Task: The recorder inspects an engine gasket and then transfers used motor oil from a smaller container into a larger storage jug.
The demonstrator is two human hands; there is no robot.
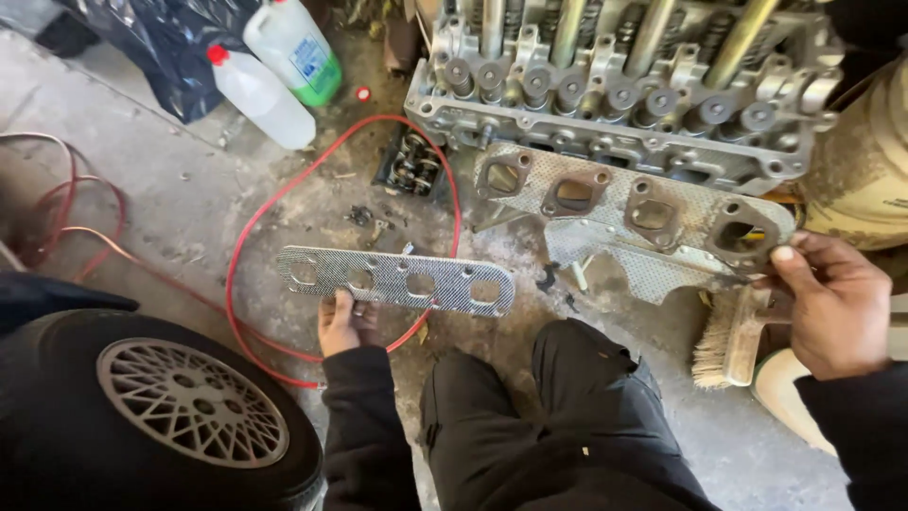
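My left hand (342,324) grips the lower edge of a flat silver gasket (397,280) with several square holes, held level above the concrete floor. My right hand (828,301) holds the right end of a larger perforated metal gasket (624,222) with several ports. That larger gasket lies against the side of a grey engine cylinder head (615,90) standing on the floor. A wooden scrub brush (728,336) lies just under my right hand.
A wheel with a tyre (161,407) sits at the lower left. A red hose (274,203) loops over the floor. Two plastic bottles (274,66) lie at the top left beside a dark bag (161,47). My dark-trousered knees (558,416) fill the lower middle.
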